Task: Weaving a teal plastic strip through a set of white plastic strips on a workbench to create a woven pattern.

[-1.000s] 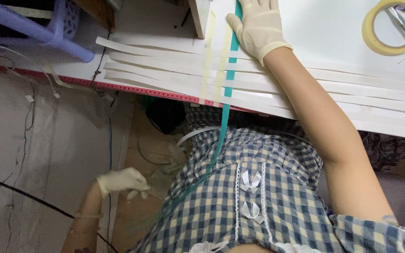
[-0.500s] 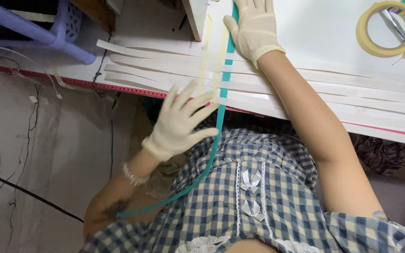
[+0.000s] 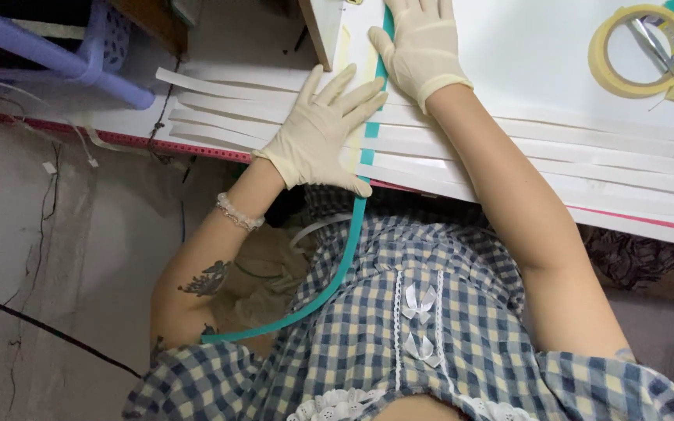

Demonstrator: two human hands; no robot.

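The fingertips of the right hand (image 3: 423, 51) run off the top edge of the view, so how far they reach along the counter (image 3: 540, 54) cannot be told; the teal strip (image 3: 366, 152) is likewise cut off at the top and disappears under that hand's thumb side. The roll of tape (image 3: 640, 48) near the counter's far right corner is partly covered by scissors whose shape is hard to make out. Half a second ago the left hand (image 3: 323, 132) hovered in the air over the lap, fingers splayed; now it has come down flat on the white paper strips (image 3: 555, 160) at the counter's near edge, fingers spread, its thumb side just beside the teal strip. The right hand has stayed pressed flat, fingers together, further in from the edge. Neither hand pinches anything. The teal strip is narrow and smooth, runs straight across the white strips between the two gloved hands, drops over the near edge and curves left across the checked dress (image 3: 431, 343) toward the left elbow.
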